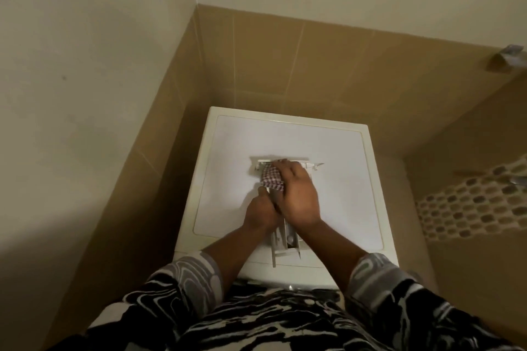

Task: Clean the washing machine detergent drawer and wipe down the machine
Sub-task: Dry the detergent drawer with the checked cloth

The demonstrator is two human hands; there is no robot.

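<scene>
The detergent drawer (285,239) lies lengthwise on the white top of the washing machine (228,151), its far end near the middle of the lid. My right hand (299,196) presses a red-and-white checked cloth (272,177) into the drawer's far half, fingers curled over the cloth. My left hand (261,212) grips the drawer's left side wall and holds it steady. The near end of the drawer, with its grey compartments, shows between my forearms. Most of the drawer's middle is hidden under both hands.
The machine stands in a corner, with a tan tiled wall (285,65) behind it and to its left. A mosaic tile strip (470,208) runs along the right wall. A metal fitting (510,55) sticks out at the upper right. My patterned sleeves fill the bottom.
</scene>
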